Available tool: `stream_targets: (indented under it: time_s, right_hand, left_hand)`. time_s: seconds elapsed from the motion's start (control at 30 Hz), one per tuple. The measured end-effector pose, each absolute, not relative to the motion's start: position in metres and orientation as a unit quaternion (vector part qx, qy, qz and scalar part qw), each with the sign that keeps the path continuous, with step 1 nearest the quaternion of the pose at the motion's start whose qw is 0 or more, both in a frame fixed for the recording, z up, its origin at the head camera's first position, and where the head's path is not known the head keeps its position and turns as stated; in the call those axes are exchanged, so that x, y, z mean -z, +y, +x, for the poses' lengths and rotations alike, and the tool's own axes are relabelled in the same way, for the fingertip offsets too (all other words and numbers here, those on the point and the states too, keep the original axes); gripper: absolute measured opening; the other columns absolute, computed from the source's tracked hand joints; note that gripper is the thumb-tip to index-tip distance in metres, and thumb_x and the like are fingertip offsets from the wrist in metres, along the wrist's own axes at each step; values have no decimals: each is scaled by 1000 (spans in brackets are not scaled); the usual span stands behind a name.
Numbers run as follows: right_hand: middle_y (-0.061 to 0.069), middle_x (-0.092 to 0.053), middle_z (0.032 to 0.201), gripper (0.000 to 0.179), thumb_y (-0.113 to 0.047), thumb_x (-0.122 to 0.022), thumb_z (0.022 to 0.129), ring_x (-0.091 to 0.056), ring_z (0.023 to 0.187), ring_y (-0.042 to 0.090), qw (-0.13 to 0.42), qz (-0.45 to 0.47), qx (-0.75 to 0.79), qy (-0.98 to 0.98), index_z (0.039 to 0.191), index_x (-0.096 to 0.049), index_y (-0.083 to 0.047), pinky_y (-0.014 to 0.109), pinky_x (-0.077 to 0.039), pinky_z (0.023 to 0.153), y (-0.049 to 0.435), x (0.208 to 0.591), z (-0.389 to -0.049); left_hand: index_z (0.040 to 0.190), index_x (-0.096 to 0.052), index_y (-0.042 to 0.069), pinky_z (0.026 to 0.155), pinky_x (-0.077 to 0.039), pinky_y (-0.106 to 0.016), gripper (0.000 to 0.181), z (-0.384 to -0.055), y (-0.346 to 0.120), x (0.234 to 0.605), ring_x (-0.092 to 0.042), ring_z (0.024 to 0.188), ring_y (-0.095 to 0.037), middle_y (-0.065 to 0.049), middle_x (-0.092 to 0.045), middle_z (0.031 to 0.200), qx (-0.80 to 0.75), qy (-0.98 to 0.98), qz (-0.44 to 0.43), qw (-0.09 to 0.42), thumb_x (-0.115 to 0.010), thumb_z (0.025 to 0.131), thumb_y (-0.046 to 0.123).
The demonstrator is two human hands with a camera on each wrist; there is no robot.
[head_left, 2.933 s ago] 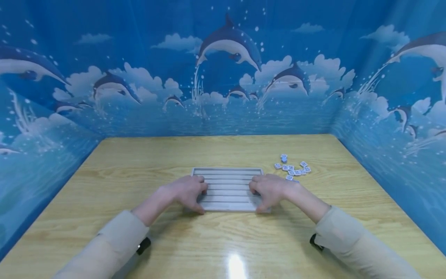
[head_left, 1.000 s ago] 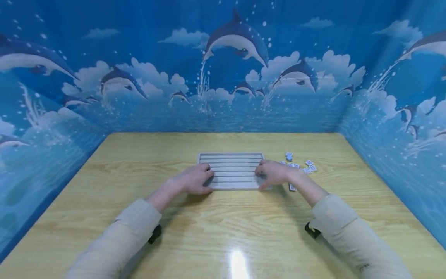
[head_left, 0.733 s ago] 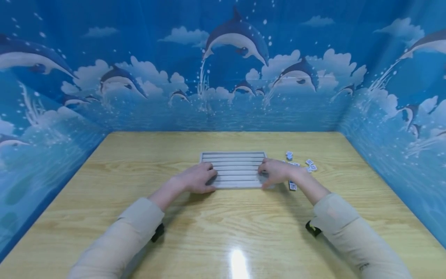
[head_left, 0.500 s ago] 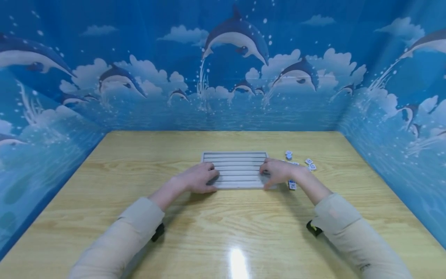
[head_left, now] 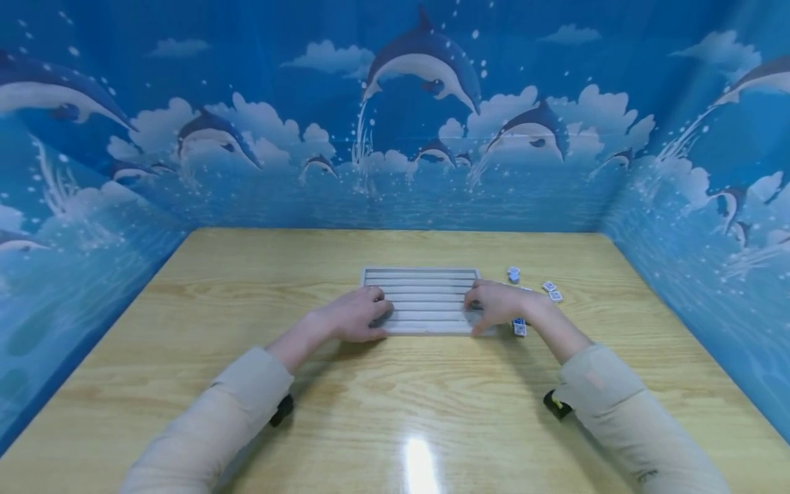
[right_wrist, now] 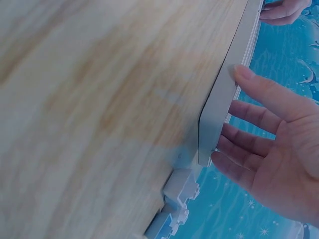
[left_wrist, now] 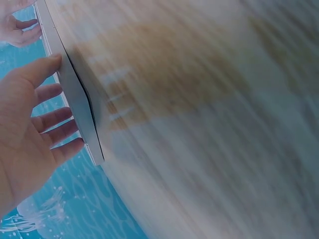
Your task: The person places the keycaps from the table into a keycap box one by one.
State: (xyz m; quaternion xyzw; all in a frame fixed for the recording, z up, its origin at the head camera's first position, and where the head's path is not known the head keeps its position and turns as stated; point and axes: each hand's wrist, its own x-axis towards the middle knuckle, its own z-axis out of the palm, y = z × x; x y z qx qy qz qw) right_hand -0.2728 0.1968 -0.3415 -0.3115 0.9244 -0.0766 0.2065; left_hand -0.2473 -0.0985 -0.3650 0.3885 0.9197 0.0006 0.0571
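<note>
On the wooden table lies a pale grey-white tray (head_left: 426, 307) divided by long parallel ridges. My left hand (head_left: 358, 315) grips its left end, and my right hand (head_left: 498, 303) grips the right end. In the left wrist view, the thumb of my left hand (left_wrist: 30, 114) lies against the front wall of the tray (left_wrist: 79, 99), with the fingers around the end. The right wrist view has my right hand (right_wrist: 274, 144) in a like hold on the tray (right_wrist: 217, 112). The palms hide the tray's short sides in the head view.
Several small white-and-blue tiles (head_left: 520, 330) lie just right of the tray, partly hidden by my right hand and forearm. Two more tiles (head_left: 552, 291) lie farther right. A blue dolphin-print curtain (head_left: 395, 199) encloses the table (head_left: 382, 412) at the back and sides.
Both hands have shifted the tray away from me and a little to the right, nearer the tiles. During the last half second it has moved only slightly rightward. The hold has stayed the same.
</note>
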Motion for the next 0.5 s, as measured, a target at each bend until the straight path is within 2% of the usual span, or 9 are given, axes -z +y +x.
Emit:
stream_targets:
  time_s: [0.27, 0.5]
  right_hand:
    - [13, -51, 114, 48, -30, -78, 74, -50, 105, 30, 204, -315, 70, 924, 112, -61, -5, 44, -42, 89, 201, 340, -273]
    - [11, -51, 110, 47, -30, -79, 73, -51, 101, 27, 204, -319, 64, 924, 109, -61, -6, 43, -43, 87, 202, 340, -272]
  left_hand:
    - [128, -52, 8, 90, -40, -36, 48, -247, -94, 365, -47, 102, -23, -11, -49, 113, 9, 917, 393, 58, -58, 90, 37]
    - [126, -53, 7, 85, -41, -35, 47, -244, -91, 365, -47, 96, -21, -8, -49, 107, 8, 915, 400, 48, -59, 90, 36]
